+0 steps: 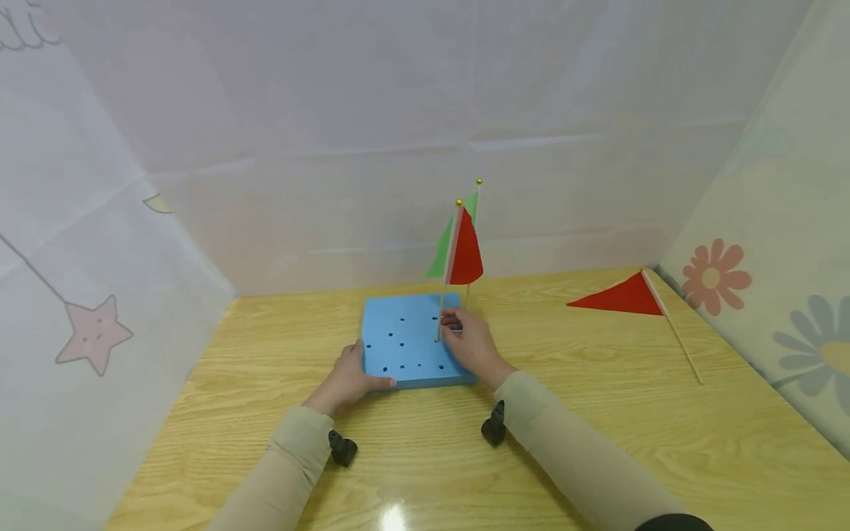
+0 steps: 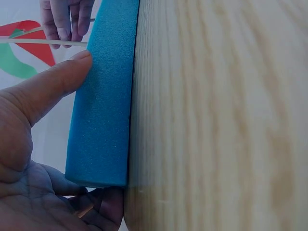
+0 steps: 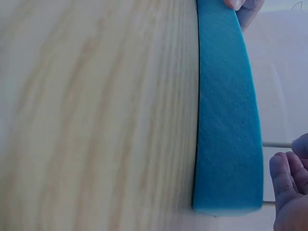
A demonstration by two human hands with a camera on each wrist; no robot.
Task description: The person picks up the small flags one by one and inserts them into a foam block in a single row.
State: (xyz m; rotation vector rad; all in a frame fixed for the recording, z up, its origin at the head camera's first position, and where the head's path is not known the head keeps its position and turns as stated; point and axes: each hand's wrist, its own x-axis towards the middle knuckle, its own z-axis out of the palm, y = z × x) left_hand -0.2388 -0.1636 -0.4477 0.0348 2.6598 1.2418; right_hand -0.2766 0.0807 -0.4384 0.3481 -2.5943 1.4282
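A blue foam board [image 1: 415, 328] with several small holes lies flat on the table. My left hand [image 1: 352, 380] holds its front left corner, thumb [image 2: 72, 72] along the front face and fingers round the left side. Upright in a hole near the board's right side stands a red pennant flag [image 1: 467, 251] on a thin stick. Close around the lower stick [image 3: 276, 144] is my right hand [image 1: 470, 343], with a gap between thumb and fingertips. A green pennant flag [image 1: 440, 254] stands behind it, partly covered by the red one; the foot of its stick is hidden.
A second red pennant flag [image 1: 631, 296] lies on the wooden table [image 1: 584, 354] at the right, its stick slanting toward the front. Printed cloth walls [image 1: 345, 206] enclose the back and both sides.
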